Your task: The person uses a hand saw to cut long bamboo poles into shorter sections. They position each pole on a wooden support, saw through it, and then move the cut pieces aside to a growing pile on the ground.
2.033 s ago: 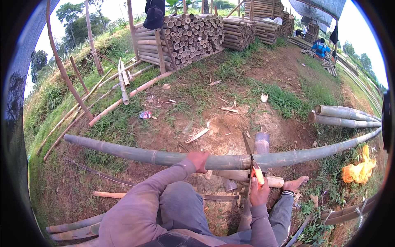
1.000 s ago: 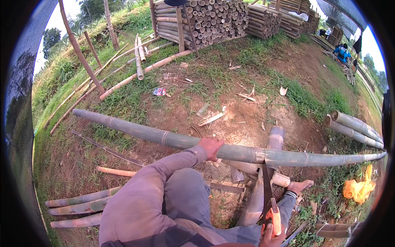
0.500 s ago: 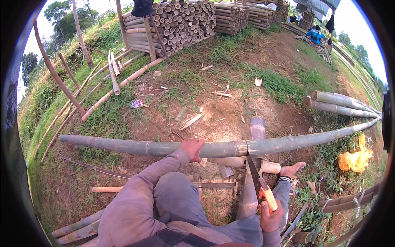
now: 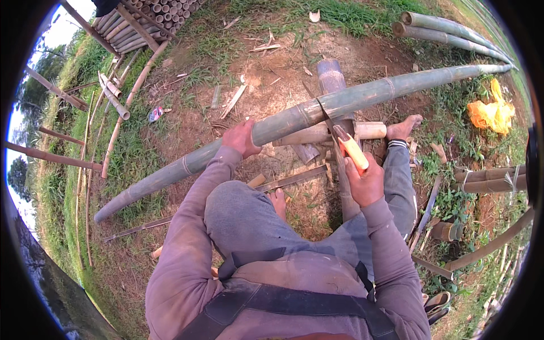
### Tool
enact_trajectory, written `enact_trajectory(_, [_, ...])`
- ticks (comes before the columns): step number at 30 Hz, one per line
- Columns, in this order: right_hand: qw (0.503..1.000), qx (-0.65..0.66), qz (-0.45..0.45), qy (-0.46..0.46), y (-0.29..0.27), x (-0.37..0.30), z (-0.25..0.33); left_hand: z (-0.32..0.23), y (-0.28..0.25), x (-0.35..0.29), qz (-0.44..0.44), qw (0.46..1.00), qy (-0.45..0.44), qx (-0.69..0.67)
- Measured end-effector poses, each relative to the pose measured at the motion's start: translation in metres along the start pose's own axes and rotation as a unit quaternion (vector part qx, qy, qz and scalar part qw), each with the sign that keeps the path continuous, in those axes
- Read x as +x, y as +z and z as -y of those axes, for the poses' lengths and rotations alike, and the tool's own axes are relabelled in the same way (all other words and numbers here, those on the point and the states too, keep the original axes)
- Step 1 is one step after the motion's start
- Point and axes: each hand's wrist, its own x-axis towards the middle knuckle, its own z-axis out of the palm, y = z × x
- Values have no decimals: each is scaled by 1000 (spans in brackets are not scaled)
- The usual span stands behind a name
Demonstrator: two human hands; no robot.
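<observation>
A long green-grey bamboo pole (image 4: pixel 368 95) lies across in front of me, from the lower left up to the far right. My left hand (image 4: pixel 241 139) is wrapped over it left of the middle. My right hand (image 4: pixel 365 180) grips the orange handle of a handsaw (image 4: pixel 352 152). The saw's dark blade crosses the pole right of my left hand, and its tip shows beyond the far side. Beneath the pole, near the blade, runs a thick bamboo support (image 4: pixel 332 76). A shorter bamboo piece (image 4: pixel 371 130) lies crosswise by my bare right foot.
Two bamboo poles (image 4: pixel 436 33) lie at the far right, above a yellow plastic bag (image 4: pixel 492 110). Bamboo scraps (image 4: pixel 233 101) and pale sawdust cover the ground ahead. Stacked cut bamboo (image 4: pixel 164 14) stands at the far left. Tied bamboo (image 4: pixel 493 180) is at right.
My right hand has moved forward with the saw, so its tip now passes beyond the pole. The view has tipped downward and turned. My left hand stays on the pole.
</observation>
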Motion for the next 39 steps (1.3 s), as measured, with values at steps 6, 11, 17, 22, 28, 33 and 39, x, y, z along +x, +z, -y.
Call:
enact_trajectory(6, [998, 50, -34, 36, -53, -86, -9, -10, -4, -1, 14, 1000, -10, 13])
enact_trajectory(11, [997, 17, -68, -37, 39, 58, -34, -15, -1, 9, 9, 1000, 16, 10])
enact_trajectory(17, [1000, 26, -18, -1, -13, -13, -2, -1, 9, 0, 1, 1000, 1, 9])
enact_trajectory(22, [998, -20, -45, -33, -65, -82, 15, -8, 9, 3, -12, 1000, 2, 13])
enact_trajectory(28, [995, 1, -81, -53, 47, 63, -38, -22, 3, 14, -11, 1000, 12, 4])
enact_trajectory(33, [997, 4, -63, -54, 14, 6, -28, -3, 8, 14, -20, 1000, 8, 17])
enact_trajectory(39, [999, -17, -49, -5, -58, -111, -9, -4, 11, 4, -7, 1000, -7, 7])
